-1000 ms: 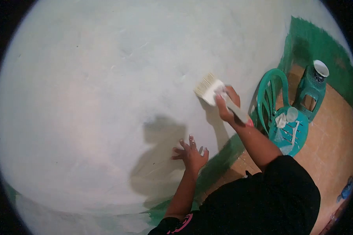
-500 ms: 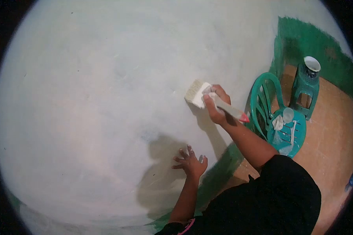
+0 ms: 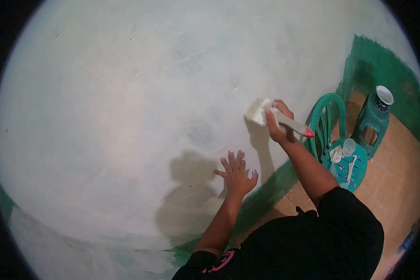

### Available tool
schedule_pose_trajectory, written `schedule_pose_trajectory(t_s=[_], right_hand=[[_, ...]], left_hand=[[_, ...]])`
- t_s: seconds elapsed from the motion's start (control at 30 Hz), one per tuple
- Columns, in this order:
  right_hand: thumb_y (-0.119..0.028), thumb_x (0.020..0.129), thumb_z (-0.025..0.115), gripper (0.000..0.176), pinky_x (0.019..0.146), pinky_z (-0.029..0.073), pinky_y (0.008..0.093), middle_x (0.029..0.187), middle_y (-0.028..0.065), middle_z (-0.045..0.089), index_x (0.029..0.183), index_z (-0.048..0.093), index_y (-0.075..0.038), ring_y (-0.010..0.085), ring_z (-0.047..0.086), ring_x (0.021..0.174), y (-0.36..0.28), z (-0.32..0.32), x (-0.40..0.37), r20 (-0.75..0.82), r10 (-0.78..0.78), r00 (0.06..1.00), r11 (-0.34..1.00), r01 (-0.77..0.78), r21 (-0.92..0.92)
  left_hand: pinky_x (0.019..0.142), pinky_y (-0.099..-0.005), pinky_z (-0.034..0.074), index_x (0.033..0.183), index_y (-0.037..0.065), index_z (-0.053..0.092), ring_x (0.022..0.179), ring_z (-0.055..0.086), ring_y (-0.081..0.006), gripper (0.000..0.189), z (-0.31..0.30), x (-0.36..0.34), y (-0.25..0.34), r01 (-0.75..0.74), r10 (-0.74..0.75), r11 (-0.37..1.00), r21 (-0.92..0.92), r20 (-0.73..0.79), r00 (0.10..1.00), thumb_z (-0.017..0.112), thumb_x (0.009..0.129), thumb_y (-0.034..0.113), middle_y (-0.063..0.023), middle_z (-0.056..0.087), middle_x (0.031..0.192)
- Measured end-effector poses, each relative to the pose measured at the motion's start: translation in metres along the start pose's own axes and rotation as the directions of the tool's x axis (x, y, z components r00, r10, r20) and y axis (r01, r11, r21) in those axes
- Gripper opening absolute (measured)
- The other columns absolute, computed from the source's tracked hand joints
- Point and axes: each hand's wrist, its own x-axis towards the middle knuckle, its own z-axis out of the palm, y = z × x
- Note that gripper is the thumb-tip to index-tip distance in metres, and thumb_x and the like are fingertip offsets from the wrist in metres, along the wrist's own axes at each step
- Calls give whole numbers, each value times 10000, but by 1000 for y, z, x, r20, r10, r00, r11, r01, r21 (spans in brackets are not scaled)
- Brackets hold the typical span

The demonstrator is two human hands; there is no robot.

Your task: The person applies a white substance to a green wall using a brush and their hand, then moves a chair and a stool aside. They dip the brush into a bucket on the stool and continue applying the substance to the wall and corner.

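Note:
My right hand [image 3: 279, 122] is closed round a wide paintbrush [image 3: 292, 123] with a pale handle and a red tip. Its light bristles press against the whitish wall [image 3: 126, 116], leaning to the left. Below and to the left of it, my left hand [image 3: 238, 176] has its fingers spread on or close to the wall and holds nothing. White paint marks show on its fingertips. Bluish-grey patches show through the white around the wall's middle. Shadows of my head and arms fall across the wall beside my left hand.
A green plastic chair [image 3: 332, 105] stands on the right, with a clear cup [image 3: 349, 147] and a crumpled white piece [image 3: 336, 154] on its seat. Behind it, a green stool [image 3: 370, 128] bears a white-rimmed container [image 3: 384, 95]. Green paint [image 3: 382, 60] covers the lower wall above the tan floor [image 3: 387, 172].
The view has shifted, so wall and chair appear displaced. My left hand sits higher, nearer the brush, with fingers pointing more upward. The brush stays at the wall, its bristles bent more.

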Motion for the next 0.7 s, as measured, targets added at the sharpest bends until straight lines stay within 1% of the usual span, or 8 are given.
schedule_pose_trajectory(t_s=[0.1,0.17,0.2,0.27,0.3,0.4,0.57,0.7], right_hand=[[-98,820,561,119,586,458,288,748,94,590,893,539,-7,145,579,670,-8,9,10,-39,104,994,978,-95,188],[-129,828,555,157,625,468,294,779,93,603,925,542,-7,160,585,696,9,0,-8,-14,114,993,984,-111,139],[-144,834,544,185,664,470,298,800,99,606,958,547,-7,155,585,740,13,-4,-20,-17,40,999,999,-40,9],[-114,825,539,185,688,472,298,826,123,612,975,549,-7,185,605,760,33,-15,-65,0,162,987,986,-162,33],[-101,819,539,178,681,475,305,812,127,608,969,545,-5,190,608,741,44,-22,-90,35,265,964,962,-262,-81],[-98,813,545,169,668,477,315,792,128,604,955,540,-9,185,609,732,61,-34,-131,38,339,940,934,-331,-133],[-133,815,554,126,590,448,295,691,89,562,884,528,-31,140,558,647,20,2,-34,-81,223,971,972,-228,-49],[-90,815,554,114,575,444,274,695,65,571,892,523,-12,111,547,645,-21,24,22,-132,166,977,969,-137,207]], left_hand=[[842,-801,47,1423,96,186,1285,-22,-563,844,1,7,3,-8,9,999,45,-33,999,528,752,477,-230,30,1466],[845,-799,62,1421,110,196,1283,-2,-559,835,-9,10,7,11,-11,1000,14,26,1000,536,747,467,-224,52,1461],[848,-797,78,1419,123,206,1281,18,-555,827,-15,12,6,33,-31,999,-17,89,996,543,742,456,-218,75,1456],[854,-792,89,1417,134,214,1272,55,-551,817,-30,13,6,43,-37,998,-44,121,992,549,739,446,-213,97,1449],[859,-788,101,1414,145,222,1264,92,-547,808,-30,12,7,35,-23,996,-79,156,988,554,737,435,-207,118,1443],[866,-782,113,1414,147,224,1242,150,-546,806,-28,13,9,29,-25,999,-36,118,993,559,735,423,-206,138,1437],[860,-785,123,1414,146,226,1235,160,-554,809,-22,15,10,46,-48,999,17,154,987,556,737,441,-205,132,1438],[852,-789,127,1413,143,235,1225,162,-567,807,-14,16,9,51,-62,996,79,143,988,548,741,461,-212,126,1441]])
